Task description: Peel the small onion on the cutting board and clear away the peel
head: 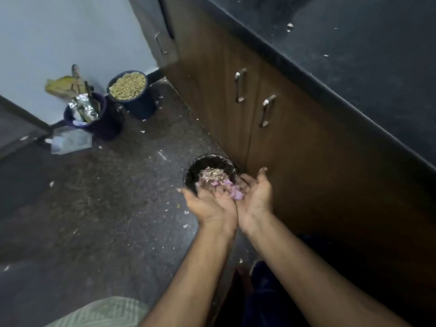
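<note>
My left hand [207, 204] and my right hand [256, 192] are held side by side, palms up, cupped together over a small black bin [193, 171] on the floor. Purple and papery onion peel [226, 187] lies across my fingers and spills toward the bin, which holds more peel inside. The fingers are relaxed and spread, not curled round the peel. The onion and the cutting board are out of view.
Brown cabinet doors [271, 138] with metal handles stand right of the bin under a dark countertop [354, 55]. At the back left are a bucket of pale scraps [128, 87] and a purple bucket with foil and rubbish [89, 112]. Bits litter the dark floor [106, 197].
</note>
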Available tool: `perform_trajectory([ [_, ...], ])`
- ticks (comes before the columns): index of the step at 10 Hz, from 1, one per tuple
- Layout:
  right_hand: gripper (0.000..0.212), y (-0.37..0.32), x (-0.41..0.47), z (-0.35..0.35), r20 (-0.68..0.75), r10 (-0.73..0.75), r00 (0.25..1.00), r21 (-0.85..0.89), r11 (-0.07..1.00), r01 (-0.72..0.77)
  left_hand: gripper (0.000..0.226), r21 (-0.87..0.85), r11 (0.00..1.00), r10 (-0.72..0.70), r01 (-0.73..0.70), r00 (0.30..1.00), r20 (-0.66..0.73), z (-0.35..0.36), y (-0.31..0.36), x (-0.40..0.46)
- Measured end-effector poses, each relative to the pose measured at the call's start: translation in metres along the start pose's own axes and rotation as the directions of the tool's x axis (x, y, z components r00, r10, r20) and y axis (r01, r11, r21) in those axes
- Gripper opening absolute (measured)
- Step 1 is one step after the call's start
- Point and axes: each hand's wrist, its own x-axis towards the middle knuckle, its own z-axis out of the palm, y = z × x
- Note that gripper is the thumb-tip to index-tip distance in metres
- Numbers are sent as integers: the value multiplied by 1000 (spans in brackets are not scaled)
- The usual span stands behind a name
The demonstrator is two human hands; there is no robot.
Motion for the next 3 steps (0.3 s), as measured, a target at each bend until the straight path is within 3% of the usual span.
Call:
perform_trajectory([
  [1, 61, 9, 25, 27, 32, 73, 997, 8, 997, -73, 97, -78, 997, 24, -25, 1000, -13, 5, 21, 37],
  [3, 75, 19, 37, 34, 31, 103, 994, -44, 994, -102, 107, -122, 992, 21, -20, 1000, 6, 3, 32, 46],
])
